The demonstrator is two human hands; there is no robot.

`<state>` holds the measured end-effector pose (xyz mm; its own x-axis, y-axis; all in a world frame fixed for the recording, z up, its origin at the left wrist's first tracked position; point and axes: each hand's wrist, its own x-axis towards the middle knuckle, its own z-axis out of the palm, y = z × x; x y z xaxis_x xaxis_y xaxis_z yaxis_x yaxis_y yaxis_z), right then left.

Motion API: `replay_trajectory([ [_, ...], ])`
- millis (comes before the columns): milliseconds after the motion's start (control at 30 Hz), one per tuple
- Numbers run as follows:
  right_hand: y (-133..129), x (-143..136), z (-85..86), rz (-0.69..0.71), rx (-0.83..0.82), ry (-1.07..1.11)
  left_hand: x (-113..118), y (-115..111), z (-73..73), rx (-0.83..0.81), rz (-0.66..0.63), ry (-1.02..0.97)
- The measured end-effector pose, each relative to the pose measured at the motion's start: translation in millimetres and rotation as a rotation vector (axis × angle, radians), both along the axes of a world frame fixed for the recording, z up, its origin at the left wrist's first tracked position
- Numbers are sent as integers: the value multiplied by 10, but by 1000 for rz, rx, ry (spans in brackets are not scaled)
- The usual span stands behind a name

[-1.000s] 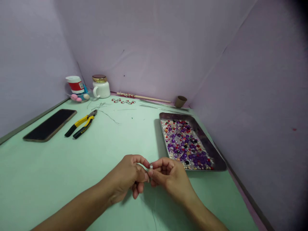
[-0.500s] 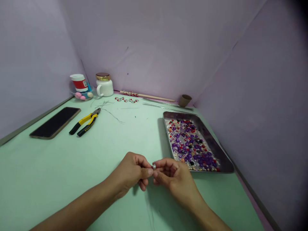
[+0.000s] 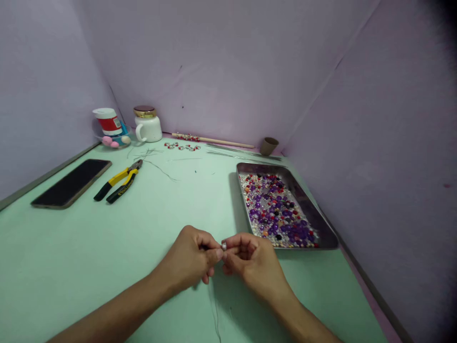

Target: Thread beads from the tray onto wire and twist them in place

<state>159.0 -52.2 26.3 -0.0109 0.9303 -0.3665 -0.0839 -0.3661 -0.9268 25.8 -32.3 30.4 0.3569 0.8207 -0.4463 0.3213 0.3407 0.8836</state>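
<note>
My left hand (image 3: pixel 196 257) and my right hand (image 3: pixel 250 259) meet fingertip to fingertip above the front of the table. Both are closed in a pinch on a thin beaded wire, most of it covered by the fingers. A small whitish bead (image 3: pixel 224 246) shows between the fingertips, against the right forefinger. Below the hands a fine strand of wire (image 3: pixel 216 314) trails down toward the near edge. Just beyond my right hand stands a metal tray (image 3: pixel 323 224) holding many purple, red, black and pearly beads (image 3: pixel 278 205).
Yellow-black pliers (image 3: pixel 119 181) and a phone (image 3: pixel 73 183) lie at left. Along the back are a bowl of pink objects (image 3: pixel 112 143), a lidded white mug (image 3: pixel 149 128), linked beaded rings (image 3: pixel 182 146), a beaded stick (image 3: pixel 221 141), loose wires (image 3: pixel 243 153) and a brown cup (image 3: pixel 269 146).
The view has turned slightly, so the table's things sit a little farther left in the picture. Both hands keep their pinch at the bead, with hardly any change in their pose.
</note>
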Motion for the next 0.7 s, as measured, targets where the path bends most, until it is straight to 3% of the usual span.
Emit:
replay_trajectory([
  [300, 34, 56, -33, 42, -9, 80, 31, 14, 7, -20, 101, -37],
  [700, 23, 35, -76, -19, 37, 76, 72, -14, 16, -11, 175, -92],
])
